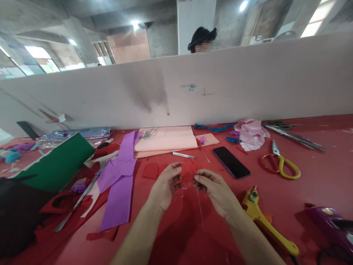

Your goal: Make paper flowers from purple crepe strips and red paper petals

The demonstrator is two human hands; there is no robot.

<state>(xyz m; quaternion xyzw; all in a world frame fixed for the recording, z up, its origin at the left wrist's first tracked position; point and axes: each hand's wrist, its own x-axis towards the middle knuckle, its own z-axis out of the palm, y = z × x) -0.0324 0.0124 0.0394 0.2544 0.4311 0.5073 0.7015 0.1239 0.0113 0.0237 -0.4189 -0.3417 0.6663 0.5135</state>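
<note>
My right hand [211, 186] is closed in a pinch on a thin wire [199, 206], which hangs down below the fingertips. A red piece [187, 172] of crepe paper or cloth shows between my hands, at the top of the wire; its outline blends into the red table. To the left of it, my left hand [167, 184] has its fingers curved and apart. Whether they touch the red piece I cannot tell. A red cut-out [150, 170] with a rounded end lies left of my left hand, and a white pen [183, 155] lies beyond it.
Purple strips [118, 202], a bundle of wires [82, 197] and a green sheet [57, 162] lie left. A phone [231, 162], scissors [280, 163], a yellow glue gun [266, 224] and a purple device [331, 224] lie right. Peach sheets [168, 138] lie before a white partition [234, 81]; a person's hat [202, 36] shows behind.
</note>
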